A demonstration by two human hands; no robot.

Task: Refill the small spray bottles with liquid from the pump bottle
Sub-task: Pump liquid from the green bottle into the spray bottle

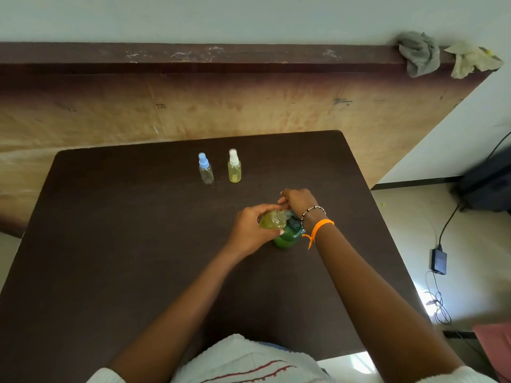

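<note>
Head view: on the dark table, the left hand curls round a small uncapped spray bottle holding yellow-green liquid, tipped on its side with its threaded neck pointing at 3 o'clock toward the pump bottle. That green bottle stands just beneath, dark green liquid inside. The right hand, wrist wearing a beaded bracelet and an orange band, sits bent over the pump top, fingers curled; what they clasp cannot be told. The hands touch. At 11 o'clock, well apart, stand two capped bottles: a blue-capped bottle, clear and seemingly without liquid, and beside it a white-capped bottle of pale yellow liquid.
</note>
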